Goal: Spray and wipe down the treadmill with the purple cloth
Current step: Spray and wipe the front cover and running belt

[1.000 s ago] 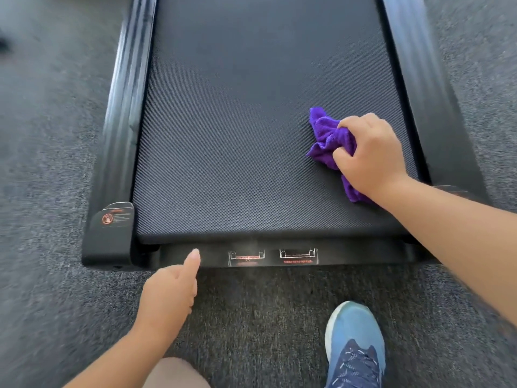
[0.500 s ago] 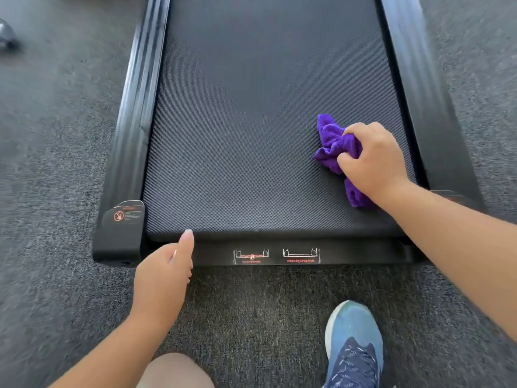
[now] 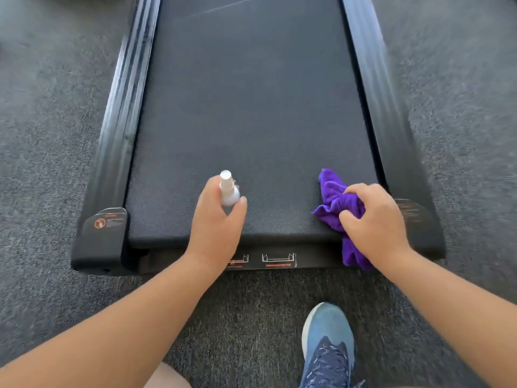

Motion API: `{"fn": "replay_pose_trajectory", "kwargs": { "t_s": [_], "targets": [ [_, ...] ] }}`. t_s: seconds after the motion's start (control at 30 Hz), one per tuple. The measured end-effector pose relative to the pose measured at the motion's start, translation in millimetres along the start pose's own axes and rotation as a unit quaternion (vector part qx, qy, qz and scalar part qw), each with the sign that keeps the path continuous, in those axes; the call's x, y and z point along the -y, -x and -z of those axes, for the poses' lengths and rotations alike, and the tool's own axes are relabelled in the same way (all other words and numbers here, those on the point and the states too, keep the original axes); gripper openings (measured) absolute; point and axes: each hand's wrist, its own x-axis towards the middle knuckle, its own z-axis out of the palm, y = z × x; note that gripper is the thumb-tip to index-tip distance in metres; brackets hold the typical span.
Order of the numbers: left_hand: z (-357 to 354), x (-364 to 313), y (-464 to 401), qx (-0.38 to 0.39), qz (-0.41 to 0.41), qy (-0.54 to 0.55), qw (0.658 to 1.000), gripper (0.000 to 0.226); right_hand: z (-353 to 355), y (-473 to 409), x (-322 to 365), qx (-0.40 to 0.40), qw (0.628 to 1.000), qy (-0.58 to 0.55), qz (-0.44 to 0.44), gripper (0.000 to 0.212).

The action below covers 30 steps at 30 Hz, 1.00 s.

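Head view: left hand point(image 3: 215, 219) fingers grip a spray bottle point(image 3: 228, 189) over the treadmill point(image 3: 251, 107), right hand point(image 3: 375, 222) fingers bunch the purple cloth point(image 3: 335, 203) at its near edge, likely mid-task.

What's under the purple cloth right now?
The purple cloth, gripped by the right hand, lies on the treadmill belt at its near right corner, its tail hanging over the rear edge. The belt beneath it is covered, so any wetness or dirt there cannot be seen.
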Motion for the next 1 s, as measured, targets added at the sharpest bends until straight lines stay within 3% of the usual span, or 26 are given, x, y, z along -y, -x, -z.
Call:
{"fn": "replay_pose_trajectory", "kwargs": {
  "t_s": [0.17,0.3,0.6,0.7,0.8,0.9,1.0],
  "targets": [
    [-21,-3,-17,0.023,-0.032,-0.017,0.999,0.030,-9,74,-19,-0.077,0.997,-0.002,-0.027,0.036],
    [-35,2,-21,0.023,-0.039,-0.035,0.998,0.028,-42,111,-38,-0.123,0.977,-0.025,-0.172,0.029],
    [-38,-4,-49,0.015,-0.078,-0.050,0.996,0.027,-79,118,-30,-0.113,0.952,-0.018,-0.285,0.034],
    [-16,3,-65,0.019,-0.075,-0.070,0.995,0.025,-80,124,-20,-0.076,0.966,-0.003,-0.248,0.035],
    [4,21,-75,0.014,-0.067,-0.096,0.993,0.028,-92,123,1,-0.024,0.995,0.048,-0.084,0.038],
    [16,39,-79,0.013,-0.075,-0.123,0.989,0.034,-109,117,16,0.020,0.994,0.094,0.058,0.037],
    [21,53,-83,0.049,-0.105,-0.163,0.980,0.051,-116,118,18,0.036,0.985,0.137,0.100,0.045]
  ]
}}
